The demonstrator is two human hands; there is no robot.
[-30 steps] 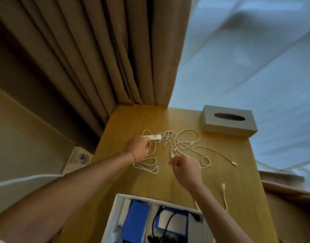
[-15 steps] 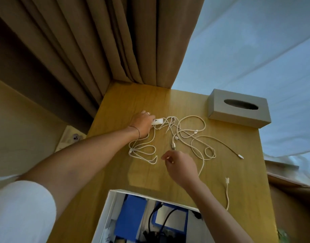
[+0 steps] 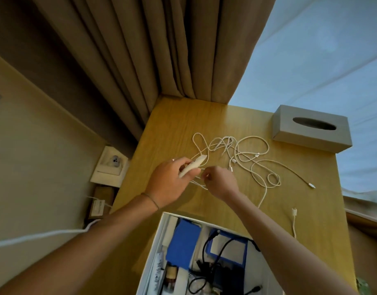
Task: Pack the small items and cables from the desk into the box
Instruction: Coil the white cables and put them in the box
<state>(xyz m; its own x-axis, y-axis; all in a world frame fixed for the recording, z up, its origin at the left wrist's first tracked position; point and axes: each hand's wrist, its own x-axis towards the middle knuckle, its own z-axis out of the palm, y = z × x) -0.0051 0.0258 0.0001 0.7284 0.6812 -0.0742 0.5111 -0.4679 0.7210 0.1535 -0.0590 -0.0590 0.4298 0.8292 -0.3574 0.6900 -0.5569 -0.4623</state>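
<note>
A tangle of white cables point(image 3: 245, 155) lies spread over the middle of the wooden desk point(image 3: 172, 122). My left hand point(image 3: 170, 182) grips a small white adapter block point(image 3: 194, 166) joined to those cables, raised a little off the desk. My right hand point(image 3: 220, 182) is right beside it, fingers pinched on a white cable strand. The open white box point(image 3: 159, 237) stands at the desk's near edge, holding blue items and black cables. Another short white cable point(image 3: 294, 220) lies near the right edge.
A grey tissue box point(image 3: 311, 128) stands at the far right corner. Brown curtains point(image 3: 162, 50) hang behind the desk. A wall socket point(image 3: 112, 165) sits left of the desk, below its level, with a white cord point(image 3: 40, 235) trailing there.
My left hand has lifted the white adapter block from the desk and drawn it toward me. My right hand has moved left to meet it and pinched a strand.
</note>
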